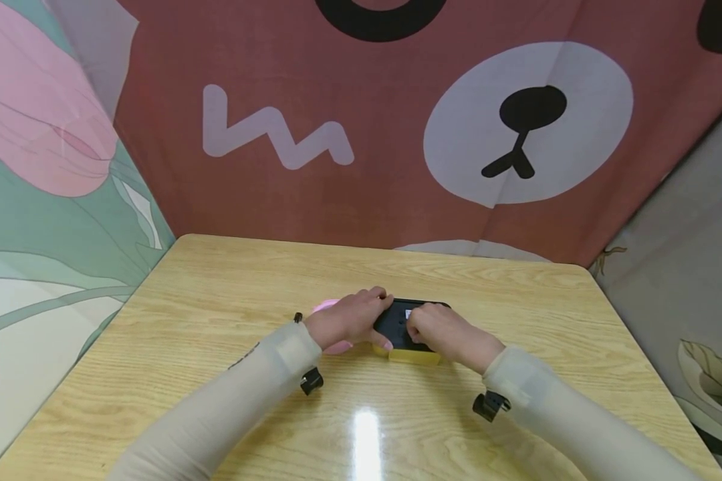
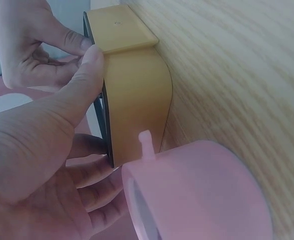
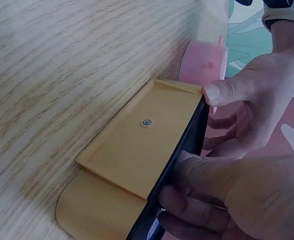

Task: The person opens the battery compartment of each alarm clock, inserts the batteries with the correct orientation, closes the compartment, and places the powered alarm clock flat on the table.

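A yellow, box-like case with a black face (image 1: 391, 325) lies on the table, black side up. Its yellow side wall (image 2: 136, 95) has a raised block, and a small screw (image 3: 146, 122) shows there. My left hand (image 1: 356, 316) grips its left end, thumb on the near edge and fingers on the far side. Above the black face, my right hand (image 1: 448, 332) has its fingers curled, with thumb and fingertips pinched close together against it. I cannot tell what part sits between those fingertips. A pink round thing with a small tab (image 2: 202, 195) stands just left of the case, partly under my left hand.
The wooden table (image 1: 265, 267) reaches out around both hands. Behind it hangs a red-brown cloth (image 1: 391, 194) with a cartoon face, and a floral cloth (image 1: 48, 227) hangs on the left. A light cloth (image 1: 686, 254) borders the right side.
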Demonstrator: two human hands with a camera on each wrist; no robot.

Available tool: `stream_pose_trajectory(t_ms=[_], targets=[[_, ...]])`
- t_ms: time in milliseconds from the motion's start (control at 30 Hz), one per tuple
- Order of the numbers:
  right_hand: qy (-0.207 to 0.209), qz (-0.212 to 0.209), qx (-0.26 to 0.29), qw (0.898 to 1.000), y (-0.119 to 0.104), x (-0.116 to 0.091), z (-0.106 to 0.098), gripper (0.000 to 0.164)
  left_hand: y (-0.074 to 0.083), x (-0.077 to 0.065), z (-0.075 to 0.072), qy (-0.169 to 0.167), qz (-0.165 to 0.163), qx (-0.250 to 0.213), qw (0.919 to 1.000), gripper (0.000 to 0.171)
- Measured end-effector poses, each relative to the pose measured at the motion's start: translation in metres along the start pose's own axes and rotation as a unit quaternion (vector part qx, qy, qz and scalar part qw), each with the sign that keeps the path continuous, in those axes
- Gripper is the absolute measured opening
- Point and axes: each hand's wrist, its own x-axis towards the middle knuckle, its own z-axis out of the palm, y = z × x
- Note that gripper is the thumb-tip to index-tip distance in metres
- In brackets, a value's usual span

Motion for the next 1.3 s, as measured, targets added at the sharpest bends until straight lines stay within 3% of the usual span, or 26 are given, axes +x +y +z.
stream_pose_trajectory(t_ms=[967, 1167, 1300], targets=[[-0.001, -0.001, 0.007, 1.000, 0.007, -0.003, 0.000, 0.027, 0.001, -0.001, 0.000, 0.003, -0.003, -0.007, 1.0000, 0.100], [0.034, -0.005, 0.013, 0.999, 0.011, -0.010, -0.002, 0.008, 0.000, 0.000, 0.001, 0.003, -0.001, -0.001, 1.0000, 0.100], [0.058, -0.003, 0.009, 0.998, 0.016, -0.015, -0.003, 0.012, 0.001, 0.000, 0.001, 0.003, -0.002, -0.001, 1.0000, 0.100]])
